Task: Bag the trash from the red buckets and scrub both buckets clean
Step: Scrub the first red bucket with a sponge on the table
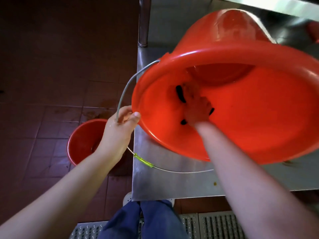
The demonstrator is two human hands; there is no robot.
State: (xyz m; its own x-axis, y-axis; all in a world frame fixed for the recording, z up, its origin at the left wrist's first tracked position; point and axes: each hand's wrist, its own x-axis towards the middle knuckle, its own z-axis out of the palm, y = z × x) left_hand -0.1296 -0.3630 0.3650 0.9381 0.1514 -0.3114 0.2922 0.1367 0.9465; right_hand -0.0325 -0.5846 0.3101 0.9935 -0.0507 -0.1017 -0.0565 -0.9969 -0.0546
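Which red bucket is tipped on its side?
The bucket on the steel counter, tipped toward the camera with the right hand inside. The other bucket stands upright on the floor.

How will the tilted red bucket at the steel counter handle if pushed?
Probably tippy: the red bucket leans over the steel counter, steadied by the left hand at its rim. Likely slippery: its outer wall looks wet and glossy. Probably light for its size: that hand seems to prop it.

obstacle: tilted bucket over counter | obstacle: its wire handle looping left | free: counter's near strip
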